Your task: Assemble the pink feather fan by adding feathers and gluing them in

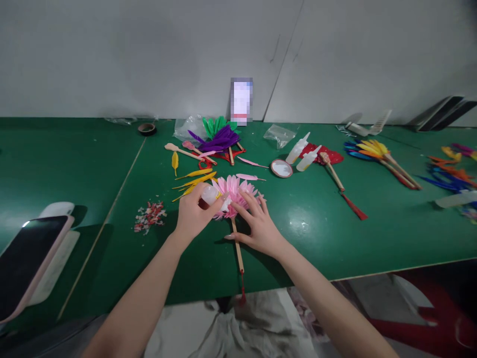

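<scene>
A fan of pink feathers point(233, 186) lies on the green table, its wooden handle point(238, 251) pointing towards me and ending in a red tassel. My left hand point(194, 214) is closed around a translucent squeeze bottle point(209, 194), tipped over the feathers; its tip is hard to make out. My right hand point(257, 221) rests on the fan's right side with fingers spread on the feathers and the thumb across the handle. Loose pink feathers point(250, 177) and yellow feathers point(196, 173) lie just beyond the fan.
Two squeeze bottles point(308, 159) stand tilted by a small white-filled dish point(281, 168). Behind are purple feathers point(219, 139), a propped phone point(241, 99) and a tape roll point(147, 129). Scraps point(149, 217) and a dark-screened phone point(33, 263) lie left; a multicoloured fan point(372, 149) lies right.
</scene>
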The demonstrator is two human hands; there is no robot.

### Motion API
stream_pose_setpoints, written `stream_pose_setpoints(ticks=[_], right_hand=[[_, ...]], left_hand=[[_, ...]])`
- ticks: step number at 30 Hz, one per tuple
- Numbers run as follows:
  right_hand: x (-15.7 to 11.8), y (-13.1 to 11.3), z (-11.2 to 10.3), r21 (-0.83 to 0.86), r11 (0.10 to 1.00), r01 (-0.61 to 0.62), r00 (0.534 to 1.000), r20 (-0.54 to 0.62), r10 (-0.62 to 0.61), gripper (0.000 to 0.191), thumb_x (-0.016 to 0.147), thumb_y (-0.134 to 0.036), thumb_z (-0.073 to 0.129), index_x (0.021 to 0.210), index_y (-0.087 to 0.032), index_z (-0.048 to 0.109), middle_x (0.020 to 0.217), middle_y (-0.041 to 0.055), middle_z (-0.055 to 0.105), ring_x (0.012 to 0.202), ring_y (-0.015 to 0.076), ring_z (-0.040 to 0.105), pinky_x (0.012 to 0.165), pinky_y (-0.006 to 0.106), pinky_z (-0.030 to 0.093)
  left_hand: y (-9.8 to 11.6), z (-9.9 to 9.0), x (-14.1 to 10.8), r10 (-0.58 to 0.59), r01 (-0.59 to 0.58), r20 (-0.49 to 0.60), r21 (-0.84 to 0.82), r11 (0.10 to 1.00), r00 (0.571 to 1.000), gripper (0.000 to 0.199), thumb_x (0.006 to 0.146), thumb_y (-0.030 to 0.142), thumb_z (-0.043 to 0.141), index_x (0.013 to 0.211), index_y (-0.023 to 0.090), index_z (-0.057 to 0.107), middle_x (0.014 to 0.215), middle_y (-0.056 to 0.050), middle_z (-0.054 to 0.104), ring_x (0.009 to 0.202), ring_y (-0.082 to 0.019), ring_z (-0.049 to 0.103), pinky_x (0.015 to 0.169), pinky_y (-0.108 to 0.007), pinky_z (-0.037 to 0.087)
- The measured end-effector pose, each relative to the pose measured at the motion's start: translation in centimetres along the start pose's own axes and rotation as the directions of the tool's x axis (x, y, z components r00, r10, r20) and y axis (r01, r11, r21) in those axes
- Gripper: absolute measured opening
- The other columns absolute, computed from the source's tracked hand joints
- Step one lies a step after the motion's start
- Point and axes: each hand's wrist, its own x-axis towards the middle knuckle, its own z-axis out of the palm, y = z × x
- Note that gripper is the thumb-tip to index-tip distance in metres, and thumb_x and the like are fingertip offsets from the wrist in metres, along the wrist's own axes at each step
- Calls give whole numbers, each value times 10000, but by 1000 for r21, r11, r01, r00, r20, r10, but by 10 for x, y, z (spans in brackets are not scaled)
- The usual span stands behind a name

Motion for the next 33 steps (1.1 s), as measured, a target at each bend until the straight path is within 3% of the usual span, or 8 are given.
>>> stream_pose_setpoints(ticks=[33], right_hand=[[0, -1, -2, -3, 1000, 3, 1000, -3, -3, 745, 804, -636, 486, 1389, -193, 359, 1503, 157, 206, 1395, 267, 156, 1101, 554, 108]], left_hand=[[2, 2, -1, 23, -21, 54, -29, 999, 998, 263, 726, 416, 653, 704, 179, 542, 607, 29, 549, 521, -100, 472, 503, -205, 378]])
